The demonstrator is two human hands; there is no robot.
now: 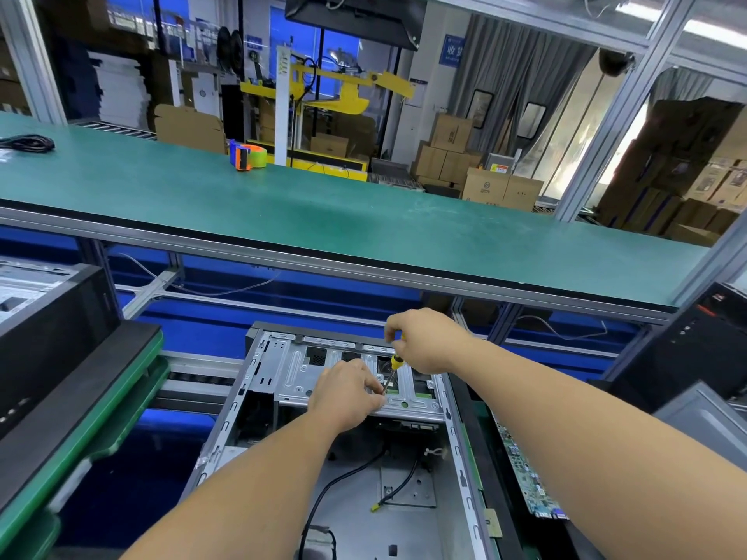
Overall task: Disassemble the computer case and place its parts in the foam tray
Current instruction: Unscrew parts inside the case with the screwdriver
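Both our hands work over the drive cage [347, 381] at the far end of the open computer case [452, 446], which lies on its side in front of us. Our right hand [424, 341] is curled around the top of a yellow-handled screwdriver [394, 367], holding it tilted with the shaft running down and left to the cage's metal plate. Our left hand [347, 392] rests on that plate, its fingers curled and pinching near the screwdriver's tip; we cannot tell what, if anything, sits between them.

Inside the case, a black cable [343, 487] loops across the bare metal floor. Just right of the case, a green circuit board [525, 474] lies flat. Beyond, 1 long green workbench [323, 212] spans the view, carrying an orange tape dispenser [248, 156] and a coiled black cord [28, 142] at its far left.
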